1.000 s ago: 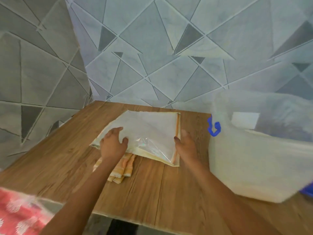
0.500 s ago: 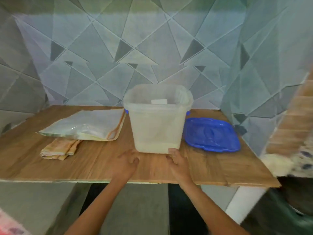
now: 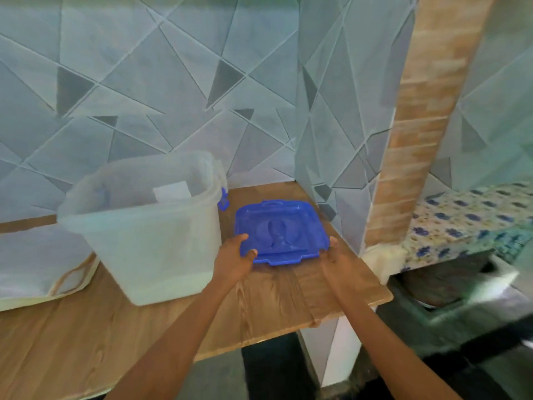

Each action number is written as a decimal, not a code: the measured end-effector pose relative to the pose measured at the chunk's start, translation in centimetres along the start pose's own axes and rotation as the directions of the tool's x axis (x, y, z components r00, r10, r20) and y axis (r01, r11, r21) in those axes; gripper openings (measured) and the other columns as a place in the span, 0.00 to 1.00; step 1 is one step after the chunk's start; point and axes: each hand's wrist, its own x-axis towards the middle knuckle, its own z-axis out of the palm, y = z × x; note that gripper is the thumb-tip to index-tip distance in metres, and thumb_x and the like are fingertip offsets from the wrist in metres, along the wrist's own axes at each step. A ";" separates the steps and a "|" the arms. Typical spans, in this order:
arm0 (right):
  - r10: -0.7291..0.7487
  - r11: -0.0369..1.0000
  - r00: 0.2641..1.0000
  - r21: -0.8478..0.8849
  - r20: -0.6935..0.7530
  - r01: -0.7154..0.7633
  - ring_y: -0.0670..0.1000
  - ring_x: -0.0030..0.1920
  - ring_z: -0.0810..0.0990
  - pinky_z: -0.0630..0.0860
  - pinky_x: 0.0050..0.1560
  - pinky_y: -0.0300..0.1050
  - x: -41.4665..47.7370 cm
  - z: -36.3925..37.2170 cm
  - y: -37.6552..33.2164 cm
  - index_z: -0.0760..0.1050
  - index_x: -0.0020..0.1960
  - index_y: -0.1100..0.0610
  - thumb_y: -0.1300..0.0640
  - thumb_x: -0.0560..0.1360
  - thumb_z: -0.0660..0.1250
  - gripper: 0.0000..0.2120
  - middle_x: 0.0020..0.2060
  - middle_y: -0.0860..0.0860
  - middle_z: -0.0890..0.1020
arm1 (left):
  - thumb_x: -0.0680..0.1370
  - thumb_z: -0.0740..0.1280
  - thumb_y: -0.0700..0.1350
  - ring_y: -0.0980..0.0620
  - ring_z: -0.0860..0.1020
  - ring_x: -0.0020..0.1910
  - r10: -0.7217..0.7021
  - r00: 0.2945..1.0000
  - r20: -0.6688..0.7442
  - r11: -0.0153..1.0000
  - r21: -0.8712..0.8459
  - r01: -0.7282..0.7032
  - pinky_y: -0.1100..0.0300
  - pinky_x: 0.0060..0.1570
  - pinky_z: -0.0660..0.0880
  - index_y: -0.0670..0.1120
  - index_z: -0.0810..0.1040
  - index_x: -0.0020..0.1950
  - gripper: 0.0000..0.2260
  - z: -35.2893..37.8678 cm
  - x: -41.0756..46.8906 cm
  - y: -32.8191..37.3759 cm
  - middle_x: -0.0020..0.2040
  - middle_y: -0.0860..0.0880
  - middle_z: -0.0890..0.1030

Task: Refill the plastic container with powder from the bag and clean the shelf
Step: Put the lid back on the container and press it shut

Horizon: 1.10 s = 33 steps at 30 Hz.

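Observation:
A translucent plastic container (image 3: 150,241) stands open on the wooden shelf (image 3: 274,301), with a thin layer of pale powder at its bottom. To its right lies the blue lid (image 3: 278,229). My left hand (image 3: 235,256) grips the lid's near left corner. My right hand (image 3: 334,255) holds its near right corner. The flat bag (image 3: 37,264) lies at the far left, partly cut off by the frame and hidden behind the container.
Grey tiled walls with triangle patterns close the shelf at the back and right. A brick-patterned pillar (image 3: 415,134) rises to the right. Beyond it is a surface with a blue floral cover (image 3: 467,223). The shelf's right edge ends near my right hand.
My hands left the bag, passed the front of the container and now grip the blue lid. The view swung right, so the bag and cloth slid out to the left.

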 end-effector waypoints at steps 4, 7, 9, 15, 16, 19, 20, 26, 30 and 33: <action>0.035 0.997 0.999 0.061 0.036 -0.038 0.50 0.62 0.74 0.74 0.60 0.49 6.5 2.2 2.9 0.57 0.71 0.42 0.43 0.73 0.54 0.27 0.64 0.46 0.74 | 0.78 0.64 0.47 0.42 0.69 0.70 -0.138 0.990 0.019 0.989 -0.056 0.138 0.54 0.68 0.65 0.41 0.64 0.73 0.25 2.4 7.3 -0.7 0.71 0.41 0.69; 0.151 0.982 0.988 0.122 -0.025 -0.147 0.51 0.65 0.74 0.71 0.65 0.53 9.9 4.8 4.8 0.62 0.70 0.44 0.34 0.72 0.54 0.28 0.64 0.46 0.74 | 0.77 0.64 0.48 0.41 0.71 0.67 -0.293 0.956 0.000 0.946 -0.146 0.290 0.53 0.65 0.68 0.40 0.67 0.70 0.23 3.8 11.2 -1.9 0.69 0.40 0.72; 0.208 0.970 0.978 0.136 -0.024 -0.203 0.54 0.66 0.72 0.69 0.67 0.56 11.3 6.1 4.8 0.62 0.71 0.47 0.36 0.73 0.55 0.30 0.67 0.50 0.72 | 0.77 0.64 0.47 0.40 0.71 0.66 -0.380 0.924 0.039 0.899 -0.221 0.379 0.52 0.63 0.69 0.40 0.67 0.70 0.23 4.7 13.1 -2.7 0.68 0.41 0.72; 0.442 0.864 0.896 0.282 -0.030 -0.417 0.62 0.68 0.69 0.63 0.69 0.51 11.7 5.3 2.3 0.64 0.70 0.63 0.53 0.80 0.56 0.22 0.68 0.62 0.71 | 0.79 0.63 0.47 0.41 0.75 0.62 -0.469 0.875 0.118 0.661 -0.611 0.437 0.51 0.60 0.73 0.39 0.72 0.66 0.18 5.4 14.0 -1.7 0.65 0.40 0.75; 0.463 0.847 0.885 0.319 -0.051 -0.424 0.62 0.67 0.70 0.64 0.68 0.52 11.6 5.1 2.5 0.66 0.69 0.63 0.53 0.80 0.56 0.21 0.66 0.63 0.72 | 0.80 0.61 0.50 0.42 0.75 0.60 -0.443 0.878 0.184 0.585 -0.682 0.438 0.52 0.56 0.74 0.40 0.72 0.66 0.19 5.0 13.6 -0.7 0.64 0.42 0.76; 0.460 0.829 0.880 0.411 -0.114 -0.380 0.63 0.65 0.72 0.67 0.65 0.52 10.9 3.9 2.9 0.67 0.68 0.63 0.52 0.79 0.58 0.21 0.65 0.63 0.74 | 0.81 0.54 0.55 0.45 0.76 0.57 -0.272 0.897 0.349 0.435 -0.787 0.438 0.54 0.51 0.75 0.43 0.71 0.68 0.22 3.5 12.2 2.9 0.62 0.44 0.76; 0.450 0.831 0.884 0.421 -0.123 -0.364 0.63 0.64 0.72 0.67 0.65 0.53 10.5 3.3 2.9 0.67 0.68 0.62 0.52 0.79 0.59 0.21 0.64 0.62 0.74 | 0.81 0.53 0.55 0.46 0.77 0.53 -0.228 0.907 0.353 0.412 -0.809 0.419 0.55 0.48 0.76 0.43 0.70 0.68 0.22 3.1 11.5 4.3 0.61 0.43 0.78; 0.339 0.789 0.930 0.581 -0.141 -0.199 0.61 0.62 0.74 0.69 0.61 0.50 8.9 -2.1 0.7 0.71 0.65 0.63 0.56 0.79 0.59 0.17 0.62 0.62 0.76 | 0.81 0.56 0.49 0.53 0.80 0.33 -0.060 0.986 0.152 0.342 -0.925 0.164 0.66 0.27 0.76 0.43 0.80 0.54 0.16 -0.2 6.8 11.5 0.29 0.51 0.82; 0.239 0.716 0.968 0.687 -0.076 -0.123 0.58 0.60 0.76 0.71 0.60 0.50 8.4 -5.4 -1.9 0.74 0.62 0.62 0.54 0.79 0.59 0.17 0.59 0.60 0.78 | 0.81 0.54 0.51 0.51 0.83 0.42 0.121 0.990 0.075 0.315 -0.948 0.033 0.62 0.37 0.80 0.46 0.78 0.52 0.15 -3.8 3.4 15.6 0.40 0.50 0.86; 0.095 0.699 0.994 0.715 -0.057 -0.026 0.50 0.53 0.74 0.69 0.49 0.42 8.1 -7.6 -4.8 0.74 0.61 0.61 0.55 0.80 0.58 0.15 0.52 0.54 0.77 | 0.81 0.51 0.51 0.52 0.83 0.44 0.180 0.981 -0.070 0.349 -0.928 -0.131 0.60 0.42 0.80 0.46 0.76 0.56 0.17 -8.5 1.1 18.2 0.44 0.50 0.86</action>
